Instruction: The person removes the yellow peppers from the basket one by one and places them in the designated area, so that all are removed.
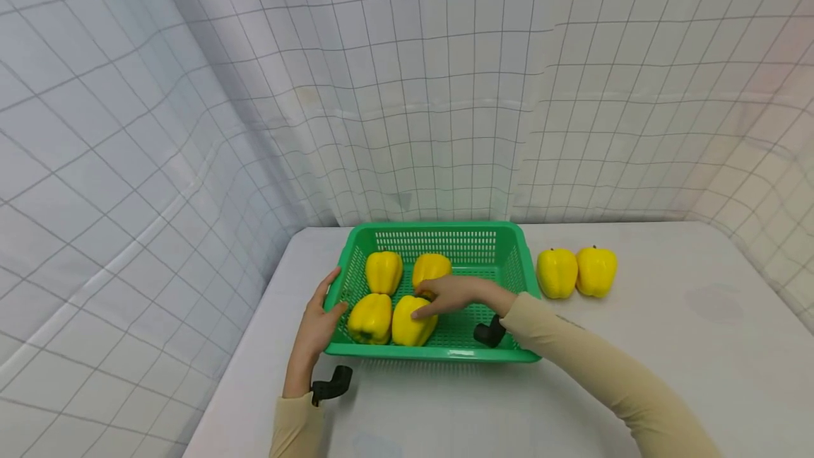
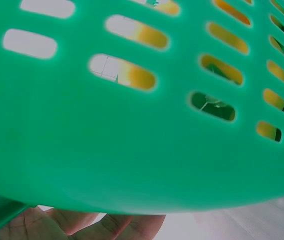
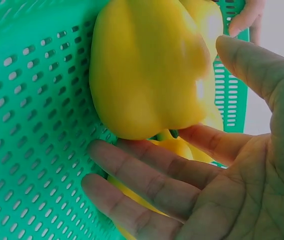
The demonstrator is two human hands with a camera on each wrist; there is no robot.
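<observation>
A green plastic basket [image 1: 439,353] with slotted walls stands on the table, several yellow bell peppers in its left part. My left hand [image 1: 318,324] grips the basket's left rim, thumb over the edge and fingers outside; below the green wall in the left wrist view, fingers [image 2: 106,227] show. My right hand [image 1: 454,293] is inside the basket at the front pepper [image 1: 410,324]. In the right wrist view its fingers [image 3: 147,187] are extended near that pepper's [image 3: 147,70] stem end, and the thumb lies beside it. Firm contact is hard to judge.
Two more yellow bell peppers [image 1: 557,274] stand side by side on the white table [image 1: 661,359], right of the basket. Inside the basket, a pepper [image 1: 384,273] sits at the back left. White grid-patterned curtains [image 1: 432,90] rise behind and at both sides.
</observation>
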